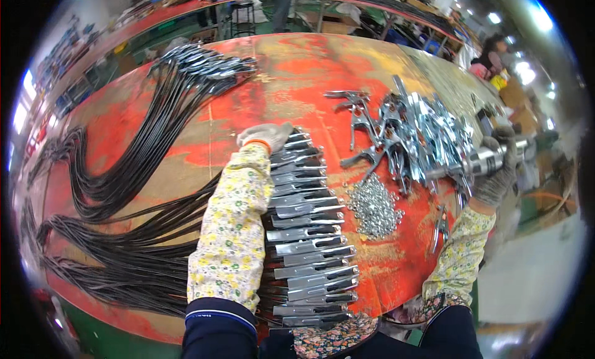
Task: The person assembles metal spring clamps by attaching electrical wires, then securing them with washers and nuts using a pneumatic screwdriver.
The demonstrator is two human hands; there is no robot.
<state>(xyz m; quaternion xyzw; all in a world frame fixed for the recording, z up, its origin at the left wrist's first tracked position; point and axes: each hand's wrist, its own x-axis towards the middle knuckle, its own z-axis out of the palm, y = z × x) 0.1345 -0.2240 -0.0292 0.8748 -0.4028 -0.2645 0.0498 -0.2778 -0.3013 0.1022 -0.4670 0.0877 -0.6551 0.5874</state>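
My left hand point(263, 136), in a pale work glove, is at the far end of a row of flat metal brackets point(313, 235) with black cables point(133, 247) trailing left. Its fingers are closed at the last bracket; their tips are partly hidden. My right hand point(497, 182), in a grey glove, is wrapped around a silver cylindrical power screwdriver point(484, 162) lying sideways, its narrow end toward the pile of metal levers point(427, 130). Between the row and that pile lies a heap of small shiny nuts or screws point(374, 207).
A second bundle of cables point(155, 142) with metal ends point(201, 68) curves across the left of the round red, worn table point(297, 68). Pliers point(440, 229) lie near my right forearm. Beyond stand other worktables point(384, 9), a stool point(243, 15) and a person point(493, 55).
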